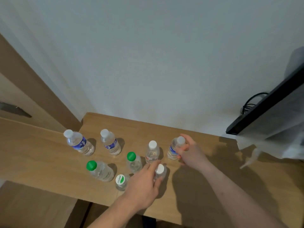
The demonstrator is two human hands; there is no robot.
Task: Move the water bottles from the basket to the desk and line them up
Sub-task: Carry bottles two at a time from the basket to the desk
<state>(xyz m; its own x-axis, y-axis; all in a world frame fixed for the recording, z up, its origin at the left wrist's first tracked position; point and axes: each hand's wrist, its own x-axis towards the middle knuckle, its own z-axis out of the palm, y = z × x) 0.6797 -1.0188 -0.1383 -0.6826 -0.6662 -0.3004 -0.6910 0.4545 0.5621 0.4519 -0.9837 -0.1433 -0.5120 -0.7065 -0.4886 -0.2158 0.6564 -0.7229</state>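
On the smooth wood-grain bench [49, 155], each hand grips a clear ribbed plastic bottle: left hand [144, 183] a white-capped bottle [160, 171], right hand [189, 152] a blue-labelled bottle [174, 148].

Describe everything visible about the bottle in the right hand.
The bottle is small, clear plastic, with a white cap and a blue label band. It stands roughly upright on the desk, rightmost of the far row, beside another white-capped bottle without touching it. The right hand grips its right side, fingers curled round it.
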